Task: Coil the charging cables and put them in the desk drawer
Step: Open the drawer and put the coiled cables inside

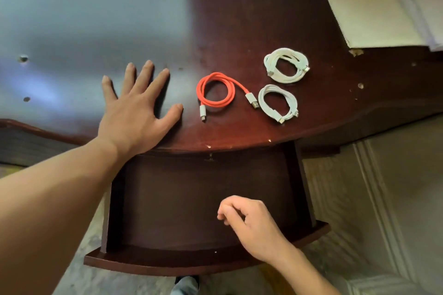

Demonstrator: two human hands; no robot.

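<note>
Nearest, at the bottom centre of the frame, the drawer [191, 211] stands pulled well out from under the table [239, 19], and nothing can be seen lying on its dark floor. Over its lower right part hangs the right hand [249, 225], fingers loosely curled with the thumb near the fingertips — its grip holds nothing that can be seen. Up and to the left, the left hand [136, 115] lies flat on the table's front edge, fingers spread and straight, its grip open and merely pressing the wood. Farther up, right of centre, the three cables lie coiled on the table: the red cable [214, 92] in a single loose loop with both plugs trailing free, just beside it the nearer white cable [278, 103], and beyond that the farther white cable [286, 64]. The risk sits mostly with the red one — lifted by one strand, its loop would likely spring open or a dangling plug snag the drawer's edge. The white coils look tighter, yet a careless pinch could shed turns. The left hand's weight on the table edge should not matter, but shutting the drawer on a trailing plug would.
</note>
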